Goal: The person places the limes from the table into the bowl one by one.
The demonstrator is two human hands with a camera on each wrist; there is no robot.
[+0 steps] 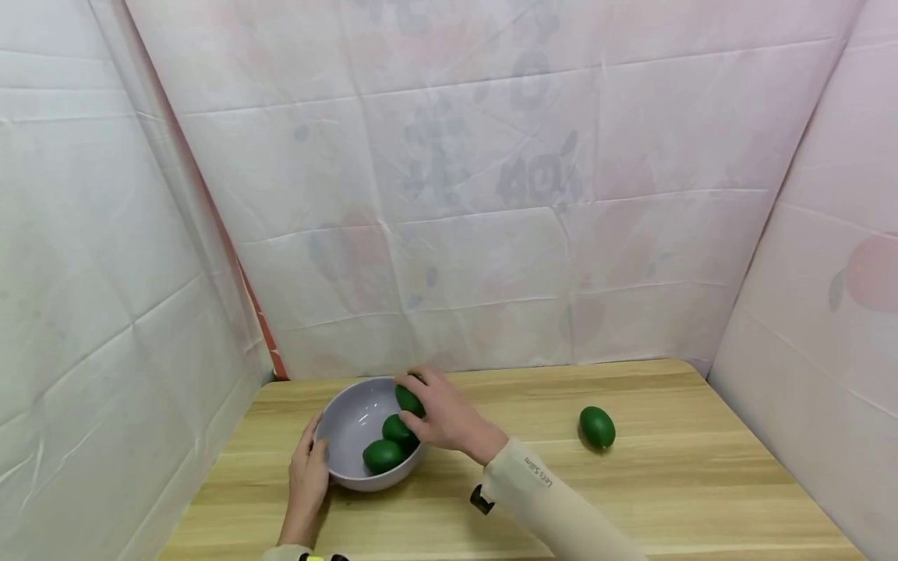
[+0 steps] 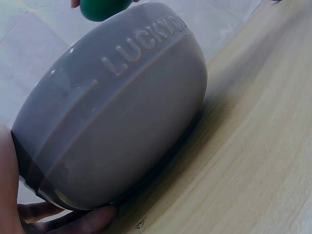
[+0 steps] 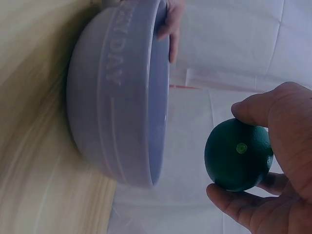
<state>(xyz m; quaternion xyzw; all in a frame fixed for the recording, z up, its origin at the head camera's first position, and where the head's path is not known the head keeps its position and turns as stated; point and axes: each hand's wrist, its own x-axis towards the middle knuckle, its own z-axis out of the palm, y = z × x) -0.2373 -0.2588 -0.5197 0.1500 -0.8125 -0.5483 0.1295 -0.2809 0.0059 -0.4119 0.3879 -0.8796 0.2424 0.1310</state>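
Observation:
My left hand [image 1: 309,472] grips the left side of a grey-lilac bowl [image 1: 344,425], thumb at the rim; in the left wrist view its fingers [image 2: 95,220] curl beneath the raised-lettered wall. Above the bowl's right rim, my right hand [image 1: 449,414] holds a green lime [image 1: 410,399] between thumb and fingers. The right wrist view shows this held lime [image 3: 239,155] apart from the bowl wall [image 3: 117,97]. Inside the bowl lie two more limes, one in front [image 1: 383,456] and another [image 1: 398,430] just behind it, partly covered by my right hand.
Another lime [image 1: 597,428] lies alone on the right part of the wooden table [image 1: 673,483]. White printed sheets [image 1: 491,234] hang behind the table and along both sides. A red strip [image 1: 270,343] shows at the back left corner.

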